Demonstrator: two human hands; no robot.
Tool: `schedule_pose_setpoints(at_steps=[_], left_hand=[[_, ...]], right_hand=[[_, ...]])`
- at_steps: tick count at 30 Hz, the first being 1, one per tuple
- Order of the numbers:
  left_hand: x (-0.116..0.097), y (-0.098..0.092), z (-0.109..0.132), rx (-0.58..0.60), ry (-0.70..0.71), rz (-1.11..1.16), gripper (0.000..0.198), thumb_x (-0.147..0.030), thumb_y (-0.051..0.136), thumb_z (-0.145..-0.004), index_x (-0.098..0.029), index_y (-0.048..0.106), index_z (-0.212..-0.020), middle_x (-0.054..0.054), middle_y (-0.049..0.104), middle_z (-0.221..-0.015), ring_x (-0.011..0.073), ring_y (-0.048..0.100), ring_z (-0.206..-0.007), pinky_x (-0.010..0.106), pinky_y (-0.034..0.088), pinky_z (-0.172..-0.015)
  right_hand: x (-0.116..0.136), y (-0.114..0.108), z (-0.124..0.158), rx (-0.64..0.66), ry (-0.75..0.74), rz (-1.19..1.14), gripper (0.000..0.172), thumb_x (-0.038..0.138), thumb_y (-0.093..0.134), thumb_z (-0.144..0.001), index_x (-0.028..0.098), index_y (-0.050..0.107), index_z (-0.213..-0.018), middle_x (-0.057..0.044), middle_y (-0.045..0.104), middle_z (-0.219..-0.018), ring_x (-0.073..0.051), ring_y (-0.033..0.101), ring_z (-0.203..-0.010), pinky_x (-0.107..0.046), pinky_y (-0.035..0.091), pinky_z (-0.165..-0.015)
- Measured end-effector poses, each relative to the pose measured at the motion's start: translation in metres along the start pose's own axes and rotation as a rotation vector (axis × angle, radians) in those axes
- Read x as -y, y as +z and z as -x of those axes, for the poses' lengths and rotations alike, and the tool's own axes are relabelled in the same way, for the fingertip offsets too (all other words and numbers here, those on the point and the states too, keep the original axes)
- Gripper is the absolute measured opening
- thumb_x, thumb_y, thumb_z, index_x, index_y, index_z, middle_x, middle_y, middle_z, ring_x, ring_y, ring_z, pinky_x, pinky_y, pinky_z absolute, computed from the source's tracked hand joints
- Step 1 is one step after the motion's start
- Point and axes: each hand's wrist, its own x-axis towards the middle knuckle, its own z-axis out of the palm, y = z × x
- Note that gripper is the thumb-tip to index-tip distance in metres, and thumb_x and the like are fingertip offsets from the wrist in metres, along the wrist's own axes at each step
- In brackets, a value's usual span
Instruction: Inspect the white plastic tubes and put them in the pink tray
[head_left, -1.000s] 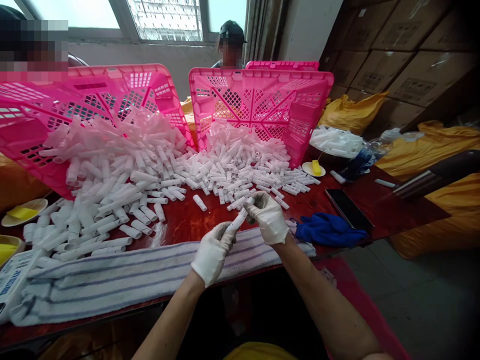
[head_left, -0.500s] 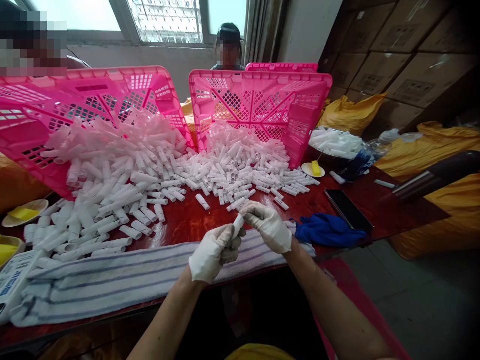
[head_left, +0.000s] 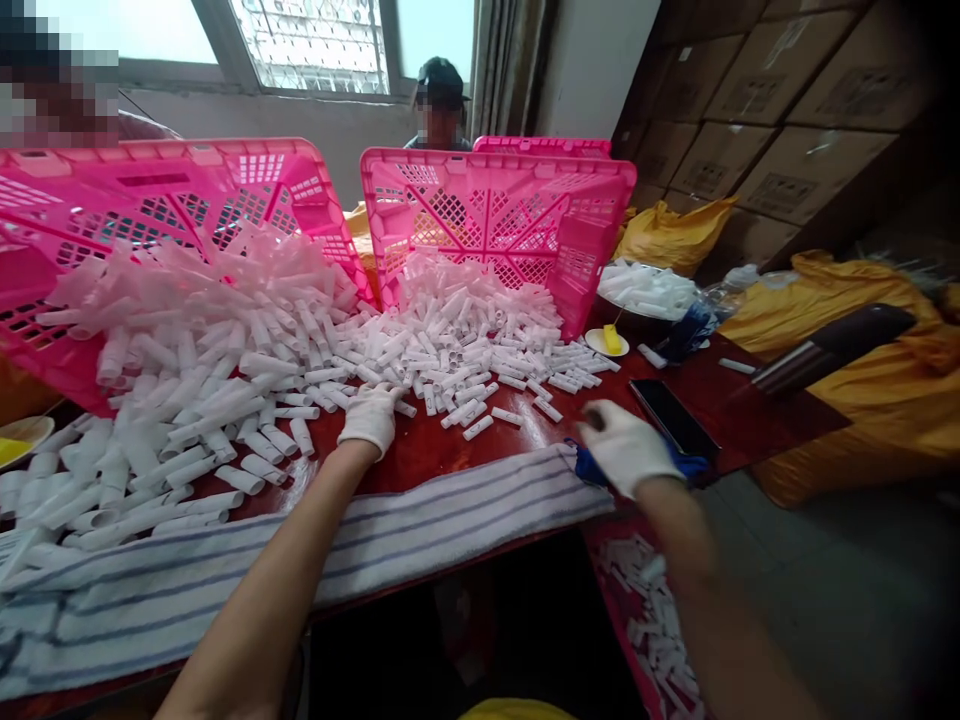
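Note:
My left hand (head_left: 371,420), in a white glove, reaches to the near edge of a heap of small white tubes (head_left: 480,340). Its fingers are stretched forward over the tubes, and a single tube (head_left: 406,409) lies right by the fingertips. On the right, my gloved right hand (head_left: 628,445) is above a blue cloth (head_left: 589,466). Motion blurs it somewhat; the fingers look loosely bent and apart, and no tube shows in them. Wider white tubes (head_left: 180,400) are piled on the left. Below the right arm, a pink container holds many small tubes (head_left: 652,620).
Pink baskets (head_left: 495,165) stand tipped behind the heaps. A striped towel (head_left: 450,510) lies along the table's front edge. A phone (head_left: 675,415), a dish with a yellow block (head_left: 611,341) and a dark cylinder (head_left: 832,350) are at right. A person (head_left: 441,105) sits opposite.
Both hands were together at a white tube over the towel. Since then the left hand has moved forward to the heap, and the right has swung right; that tube no longer shows. The view has shifted.

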Motion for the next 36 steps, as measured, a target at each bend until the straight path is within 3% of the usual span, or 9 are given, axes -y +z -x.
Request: schedule_pose_setpoints(at_steps=[3,7,11,15,20,25,28,31,36], left_hand=[[-0.004,0.002,0.007,-0.005,-0.027,0.044,0.020,-0.024,0.055,-0.076,-0.021,0.069,-0.090,0.011,0.062,-0.101,0.0290,0.050,-0.103,0.040,0.034,-0.095],[-0.021,0.003,0.048,-0.025,-0.105,0.206,0.032,-0.039,0.050,-0.082,-0.020,0.060,-0.105,0.007,0.064,-0.093,0.0200,0.057,-0.084,0.030,0.043,-0.081],[-0.053,0.002,0.083,0.053,-0.153,0.761,0.043,-0.048,0.043,-0.085,-0.020,0.048,-0.117,0.003,0.061,-0.089,0.0127,0.055,-0.070,0.023,0.044,-0.067],[-0.081,-0.003,0.099,0.147,-0.193,0.970,0.047,-0.052,0.051,-0.080,-0.018,0.053,-0.112,0.003,0.058,-0.082,0.0117,0.050,-0.064,0.021,0.040,-0.057],[-0.100,-0.007,0.108,0.272,-0.293,1.158,0.050,-0.054,0.058,-0.074,-0.014,0.056,-0.104,-0.003,0.045,-0.060,0.0070,0.035,-0.047,0.020,0.028,-0.044],[-0.113,-0.002,0.111,0.340,-0.378,1.305,0.044,-0.054,0.061,-0.071,-0.015,0.053,-0.089,-0.007,0.034,-0.057,0.0042,0.026,-0.043,0.019,0.021,-0.040],[-0.117,0.000,0.112,0.434,-0.389,1.443,0.042,-0.056,0.056,-0.074,-0.016,0.049,-0.082,-0.009,0.025,-0.054,0.0033,0.017,-0.041,0.019,0.015,-0.039],[-0.117,0.001,0.114,0.340,-0.377,1.335,0.041,-0.057,0.054,-0.076,-0.016,0.049,-0.079,-0.009,0.027,-0.053,0.0042,0.020,-0.041,0.019,0.017,-0.039],[-0.114,-0.001,0.117,0.258,-0.294,1.139,0.039,-0.055,0.052,-0.078,-0.016,0.052,-0.078,-0.005,0.035,-0.057,0.0057,0.028,-0.047,0.019,0.022,-0.042]], right_hand=[[0.028,0.037,-0.035,0.027,-0.028,0.063,0.033,0.031,0.057,-0.075,0.022,0.061,-0.107,-0.009,0.066,-0.099,-0.023,0.062,-0.089,-0.030,0.044,-0.073],[0.044,0.065,-0.046,0.001,-0.064,-0.015,0.032,0.026,0.050,-0.080,0.020,0.058,-0.110,-0.011,0.064,-0.098,-0.022,0.061,-0.085,-0.032,0.043,-0.074],[0.067,0.060,-0.017,0.065,-0.181,-0.745,0.028,0.034,0.046,-0.080,0.017,0.058,-0.099,-0.004,0.061,-0.080,-0.014,0.055,-0.066,-0.025,0.042,-0.060],[0.103,0.046,0.009,0.174,-0.186,-1.223,0.029,0.047,0.057,-0.072,0.018,0.056,-0.078,0.003,0.049,-0.059,-0.008,0.039,-0.048,-0.021,0.031,-0.045],[0.119,0.042,0.017,0.199,-0.277,-1.120,0.034,0.051,0.060,-0.071,0.019,0.052,-0.063,0.005,0.043,-0.051,-0.008,0.036,-0.047,-0.021,0.031,-0.046],[0.115,0.038,0.030,0.359,-0.489,-1.003,0.038,0.049,0.043,-0.086,0.017,0.061,-0.088,-0.001,0.056,-0.071,-0.012,0.050,-0.064,-0.023,0.040,-0.060],[0.108,0.039,0.037,0.334,-0.422,-1.142,0.041,0.051,0.038,-0.088,0.017,0.056,-0.103,0.001,0.049,-0.063,-0.011,0.045,-0.056,-0.023,0.038,-0.052],[0.102,0.047,0.039,0.149,-0.284,-1.278,0.028,0.047,0.051,-0.083,0.020,0.052,-0.093,0.004,0.048,-0.063,-0.010,0.043,-0.053,-0.022,0.036,-0.051],[0.100,0.053,0.034,0.100,-0.197,-1.316,0.027,0.042,0.064,-0.074,0.019,0.050,-0.080,0.005,0.048,-0.062,-0.008,0.043,-0.054,-0.021,0.036,-0.052]])
